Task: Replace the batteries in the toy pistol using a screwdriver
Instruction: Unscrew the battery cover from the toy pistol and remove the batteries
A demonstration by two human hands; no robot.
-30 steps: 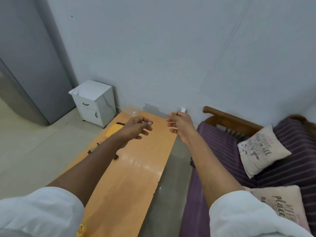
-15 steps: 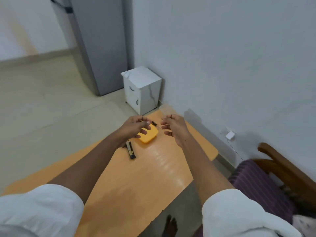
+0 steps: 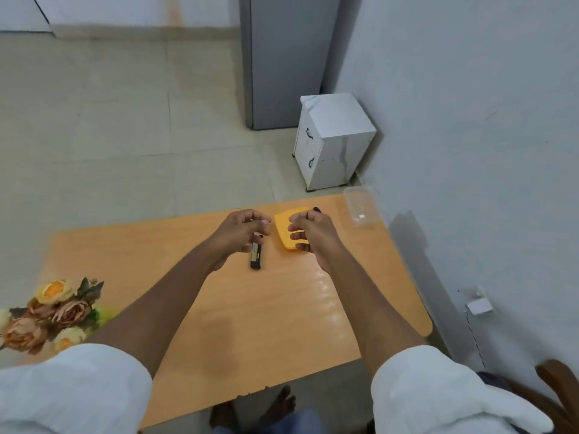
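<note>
**Two hands over one orange bench**

Where the view begins, at the near edge, two white sleeves (image 3: 75, 389) frame one bare foot (image 3: 282, 402) showing below the bench (image 3: 238, 324), and one bunch of artificial flowers (image 3: 50, 311) lies at the near left. Two forearms reach out over the orange bench top. Toward its far side lies one dark, slim tool with yellow marks (image 3: 256, 256), just under the left hand (image 3: 238, 231); whether it is the screwdriver cannot be told. That hand's fingers are curled, and whether they hold anything cannot be told. The right hand (image 3: 310, 231) hovers with loosely curled fingers over one yellow-orange object (image 3: 283, 230), probably the toy; contact cannot be told. At the far right corner of the bench sits one clear plastic container (image 3: 360, 208). Beyond, on the floor, stands one small white cabinet (image 3: 332, 139) with two drawer handles, beside one grey door (image 3: 282, 57).
</note>
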